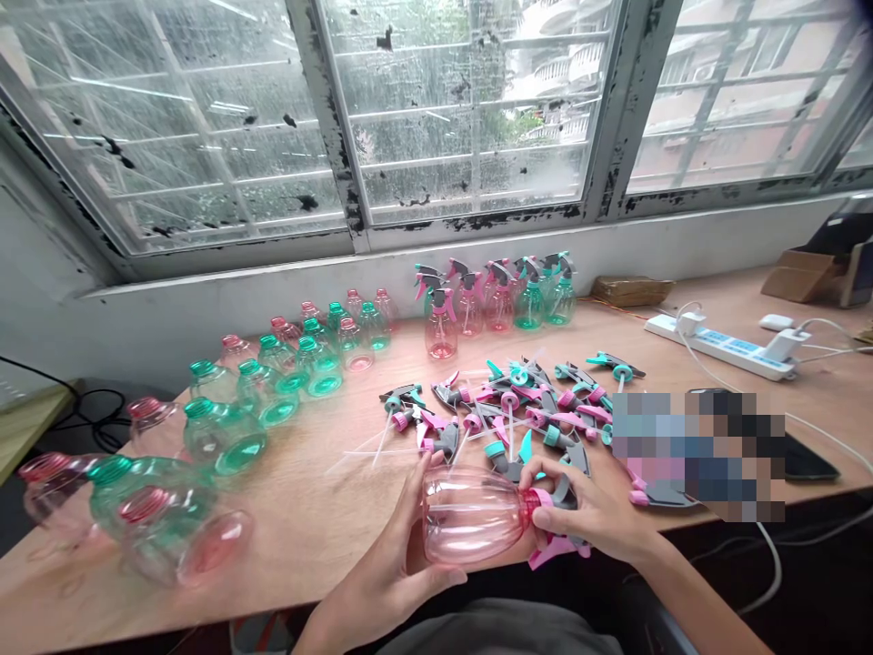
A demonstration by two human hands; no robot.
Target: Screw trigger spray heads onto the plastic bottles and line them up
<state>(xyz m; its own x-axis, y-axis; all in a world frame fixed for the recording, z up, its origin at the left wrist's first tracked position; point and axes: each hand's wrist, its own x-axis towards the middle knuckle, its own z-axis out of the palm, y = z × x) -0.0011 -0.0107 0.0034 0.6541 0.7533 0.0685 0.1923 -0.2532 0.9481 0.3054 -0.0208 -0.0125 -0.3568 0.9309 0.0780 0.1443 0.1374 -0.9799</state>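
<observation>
A clear pink spray bottle (pixel 474 517) lies on its side in front of me, its neck pointing right. My left hand (pixel 402 537) is wrapped round its base end. At the neck, my right hand (pixel 593 509) pinches the pink collar of a grey and pink trigger spray head (pixel 546 498), which meets the bottle mouth. Part of that spray head is hidden behind my right fingers. Just beyond the hands lies a heap of loose trigger spray heads (pixel 511 400) in pink, teal and grey, with thin tubes sticking out.
Open pink and green bottles (pixel 306 364) stand in rows at the left. Several bottles with spray heads fitted (pixel 500 300) stand by the window wall. A white power strip (pixel 723 346) with chargers and cables lies to the right, near a cardboard box (pixel 797 277). A pixelated patch covers part of the table.
</observation>
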